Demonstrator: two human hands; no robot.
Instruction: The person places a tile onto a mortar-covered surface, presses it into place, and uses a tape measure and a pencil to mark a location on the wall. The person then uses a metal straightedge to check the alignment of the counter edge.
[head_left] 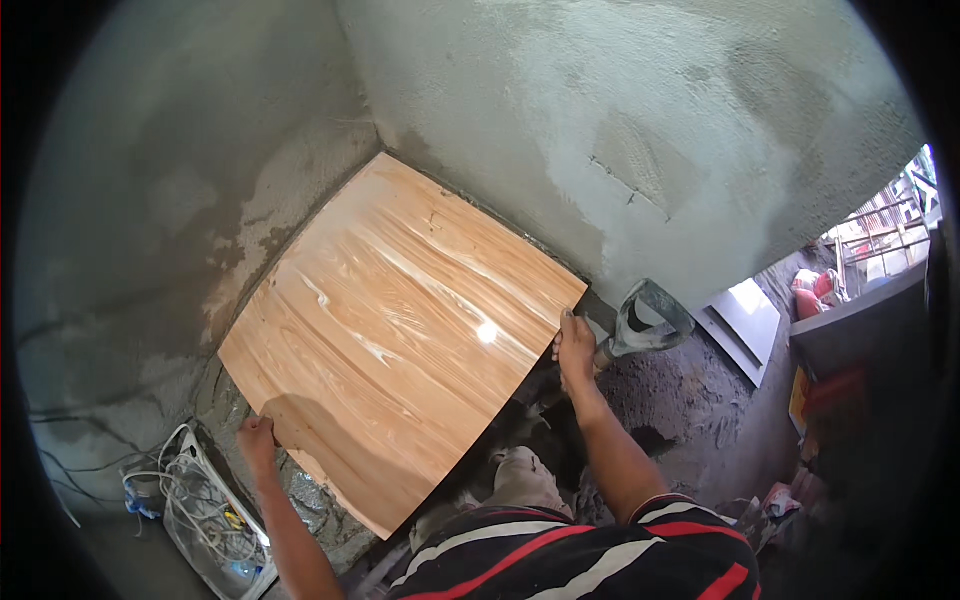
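A large square wood-patterned tile point(400, 330), light tan with a glossy face, lies angled in the corner between two rough grey plaster walls, over wet grey mortar point(315, 500) that shows along its lower-left edge. My left hand point(255, 442) grips that lower-left edge with curled fingers. At the tile's right corner, my right hand point(573, 348) is closed on the edge. Just right of this hand is a dusty grey D-shaped tool handle point(668, 330); its lower part is hidden. My legs show below the tile.
A white plastic bin point(263, 540) holding tangled cables and small items sits at the lower left. Pale flat panels point(748, 335) lie on the rough floor point(670, 400) at the right, near a grey ledge point(860, 310), red-and-white sacks point(810, 290) and metal bars point(880, 230) at an opening.
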